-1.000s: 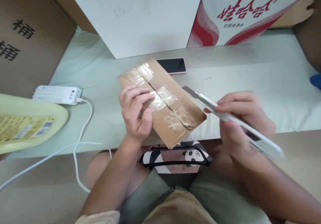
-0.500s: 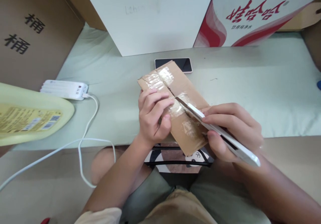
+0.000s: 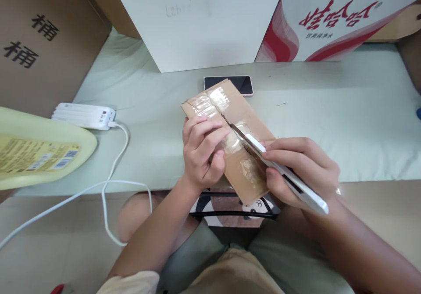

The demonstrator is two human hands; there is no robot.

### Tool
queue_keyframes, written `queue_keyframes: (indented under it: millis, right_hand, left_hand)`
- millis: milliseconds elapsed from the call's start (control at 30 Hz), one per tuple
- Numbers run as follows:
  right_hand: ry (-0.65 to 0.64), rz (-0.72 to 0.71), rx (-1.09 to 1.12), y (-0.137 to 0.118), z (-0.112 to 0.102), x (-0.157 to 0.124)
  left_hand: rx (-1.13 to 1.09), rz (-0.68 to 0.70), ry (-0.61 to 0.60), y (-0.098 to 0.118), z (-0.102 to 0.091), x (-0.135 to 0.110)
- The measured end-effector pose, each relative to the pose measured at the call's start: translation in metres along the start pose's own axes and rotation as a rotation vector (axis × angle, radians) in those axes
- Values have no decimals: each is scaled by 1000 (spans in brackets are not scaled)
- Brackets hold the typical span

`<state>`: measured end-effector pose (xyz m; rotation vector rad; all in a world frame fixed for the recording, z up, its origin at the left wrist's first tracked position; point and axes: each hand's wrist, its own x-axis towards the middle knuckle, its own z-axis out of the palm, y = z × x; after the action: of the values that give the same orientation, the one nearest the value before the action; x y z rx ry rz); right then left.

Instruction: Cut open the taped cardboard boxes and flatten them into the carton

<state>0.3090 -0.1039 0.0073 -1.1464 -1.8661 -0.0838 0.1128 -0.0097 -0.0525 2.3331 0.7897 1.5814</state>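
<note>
Khaki shorts and a panda-print bag (image 3: pixel 253 207) lie nearest, in the person's lap. Just past them, over the table (image 3: pixel 345 123) edge, the left hand (image 3: pixel 200 153) has its fingers (image 3: pixel 204 129) curled round the left side of a small cardboard box (image 3: pixel 245 173), holding it tilted. The right hand (image 3: pixel 299 169) is closed on a white utility knife (image 3: pixel 296 184). It comes in from the right, and its blade (image 3: pixel 239 134) tip touches the taped seam that runs down the box's long axis. The box is sealed, so its contents cannot be seen. Behind it lies a phone (image 3: pixel 246 84). To the left are a power bank (image 3: pixel 83 115) with its cable (image 3: pixel 107 188) and a yellow bottle (image 3: pixel 39 151). Large cartons (image 3: pixel 329 17) stand at the back.
</note>
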Motion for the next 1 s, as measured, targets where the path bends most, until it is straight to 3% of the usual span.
queue_keyframes:
  millis: [267,433,600,800,1000]
  right_hand:
    - [42,5,52,2,3,-3]
    - [4,52,37,1,5,-1]
    - [97,79,182,3,6,-2]
    - [48,81,160,3,6,0]
    - [164,139,322,3,6,-5]
  left_hand:
    - [3,-9,-10,1,0,1]
    - [1,-8,-9,0,1,1]
    - [23,-4,-9,-2,1,0]
    - [3,-5,2,-2,2,0]
    - [7,-8,7,-1,2,1]
